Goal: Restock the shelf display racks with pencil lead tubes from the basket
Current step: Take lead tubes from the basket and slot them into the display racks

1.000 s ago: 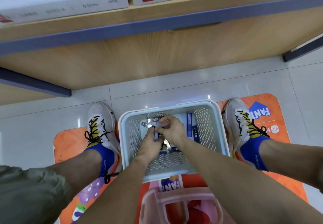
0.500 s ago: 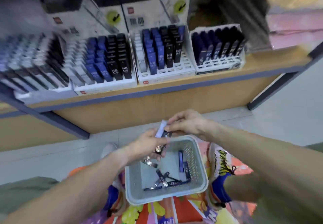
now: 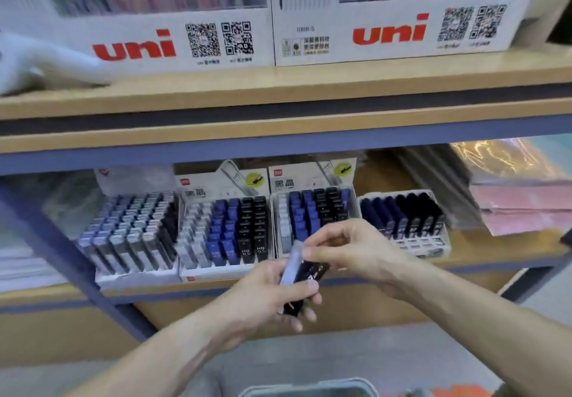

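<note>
My left hand (image 3: 272,293) grips a small bundle of pencil lead tubes (image 3: 301,276), one pale lilac and the others dark. My right hand (image 3: 349,249) pinches the top of the lilac tube (image 3: 292,262) in that bundle. Both hands hover in front of the lower shelf, just before the display racks. Four racks stand side by side: a grey-lilac rack (image 3: 133,229), a blue-and-black rack (image 3: 229,232), a second blue-and-black rack (image 3: 312,214) and a white rack (image 3: 405,220) with dark tubes and free slots in front. The basket's rim (image 3: 309,390) shows at the bottom edge.
An upper wooden shelf (image 3: 278,99) carries white "uni" pen boxes (image 3: 173,37). Pink and clear plastic-wrapped packs (image 3: 520,201) lie at the right of the lower shelf. A dark metal shelf post (image 3: 77,260) slants at the left. Grey floor lies below.
My view has swung up from the basket on the floor to the shelves. Both hands have risen out of the basket with the tubes to rack height.
</note>
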A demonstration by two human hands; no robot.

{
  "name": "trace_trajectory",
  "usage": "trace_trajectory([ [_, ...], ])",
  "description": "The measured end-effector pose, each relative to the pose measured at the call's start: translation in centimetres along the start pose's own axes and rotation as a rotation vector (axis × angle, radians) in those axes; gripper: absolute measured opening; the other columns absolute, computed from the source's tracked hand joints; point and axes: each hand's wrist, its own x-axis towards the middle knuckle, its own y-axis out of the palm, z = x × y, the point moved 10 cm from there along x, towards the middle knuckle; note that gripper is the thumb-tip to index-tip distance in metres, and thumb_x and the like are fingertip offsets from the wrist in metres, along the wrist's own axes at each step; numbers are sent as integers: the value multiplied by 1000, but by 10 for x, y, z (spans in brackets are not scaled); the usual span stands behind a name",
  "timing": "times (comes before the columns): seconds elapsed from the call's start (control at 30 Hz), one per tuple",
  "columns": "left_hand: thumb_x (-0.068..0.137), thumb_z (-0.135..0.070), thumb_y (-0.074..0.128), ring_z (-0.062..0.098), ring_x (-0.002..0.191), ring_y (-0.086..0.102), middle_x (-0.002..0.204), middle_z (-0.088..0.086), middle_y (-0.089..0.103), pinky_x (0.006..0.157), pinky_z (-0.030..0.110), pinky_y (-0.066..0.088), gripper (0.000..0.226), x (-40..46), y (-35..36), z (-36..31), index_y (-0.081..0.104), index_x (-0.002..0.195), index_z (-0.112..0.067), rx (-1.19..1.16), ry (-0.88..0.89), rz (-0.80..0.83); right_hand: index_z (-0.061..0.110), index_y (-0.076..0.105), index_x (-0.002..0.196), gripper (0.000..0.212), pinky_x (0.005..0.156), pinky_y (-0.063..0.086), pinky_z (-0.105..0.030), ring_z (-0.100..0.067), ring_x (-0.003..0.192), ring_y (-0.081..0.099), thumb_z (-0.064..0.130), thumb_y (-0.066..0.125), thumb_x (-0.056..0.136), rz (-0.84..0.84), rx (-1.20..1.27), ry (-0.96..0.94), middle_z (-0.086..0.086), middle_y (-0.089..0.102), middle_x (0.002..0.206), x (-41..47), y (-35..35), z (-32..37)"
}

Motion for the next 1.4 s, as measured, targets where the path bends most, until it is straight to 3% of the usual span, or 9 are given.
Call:
trace_trajectory([
  [0.23, 100, -8, 62, 25, 79, 68, 90, 11, 72, 68, 33, 59, 15, 17, -13, 25, 57, 113, -10, -36, -125, -32, 2, 67, 107, 14, 71, 54, -30, -20, 83, 71, 12, 61, 100, -176, 381, 0, -12, 78, 95, 25, -14, -6],
  [0.4, 95, -3, 51, 20, 54, 46, 67, 4, 48, 52, 29, 44, 12, 19, -28, 44, 45, 94, -13, -209, -219, -129, 7, 60, 110, 11, 63, 58, -30, -29, 88, 74, 3, 61, 99, -317, 590, 110, -19, 77, 94, 33, -25, -32],
  [0.53, 90, -11, 71, 14, 51, 34, 63, -3, 39, 49, 27, 27, 18, 20, -51, 21, 56, 100, -11, -192, -3, -314, -7, 69, 103, 12, 58, 61, -22, -25, 81, 76, -1, 66, 94, -213, 695, 333, -26, 75, 101, 31, 2, -55],
  [0.7, 86, -17, 79, -3, 49, 54, 51, -15, 50, 51, 8, 39, 26, 10, -57, -19, 70, 110, -21, 27, 261, -417, -7, 71, 105, 14, 57, 61, -21, -28, 75, 77, 1, 62, 97, -119, 694, 414, -26, 75, 92, 27, 28, -59],
  [0.83, 88, -21, 77, -6, 46, 52, 48, -21, 53, 53, 12, 38, 21, 11, -65, -25, 71, 107, -14, 74, 276, -499, -2, 68, 116, 20, 59, 61, -23, -27, 76, 77, 8, 59, 101, -40, 593, 411, -26, 75, 90, 23, 39, -52],
  [0.97, 86, -29, 80, -3, 43, 48, 49, -20, 51, 54, 20, 36, 22, 15, -72, -19, 74, 104, -18, 77, 197, -507, 8, 72, 104, 14, 50, 52, -27, -15, 55, 64, 17, 62, 100, -168, 146, 140, -12, 75, 81, 24, 5, -21],
  [1.1, 86, -27, 80, 5, 44, 37, 52, -14, 45, 49, 23, 29, 24, 22, -67, -8, 72, 105, -13, 14, 107, -423, 23, 72, 116, 31, 61, 56, -30, -25, 76, 67, 3, 65, 93, -164, 80, -199, 1, 75, 106, 25, -12, 23],
  [1.27, 90, -23, 75, 13, 51, 17, 57, -6, 26, 46, 26, 16, 18, 28, -46, -9, 69, 101, -9, -98, 67, -179, 17, 71, 122, 33, 85, 57, -29, -20, 110, 69, 0, 65, 95, 187, 18, -216, 3, 75, 117, 30, 4, 27],
  [1.4, 89, -23, 76, 11, 49, 22, 53, -8, 34, 48, 27, 16, 22, 27, -55, -14, 77, 109, -14, -69, 116, -255, 12, 77, 106, 23, 82, 59, -28, -22, 91, 74, 9, 81, 84, 17, 106, -227, -7, 78, 99, 37, -17, 22],
])
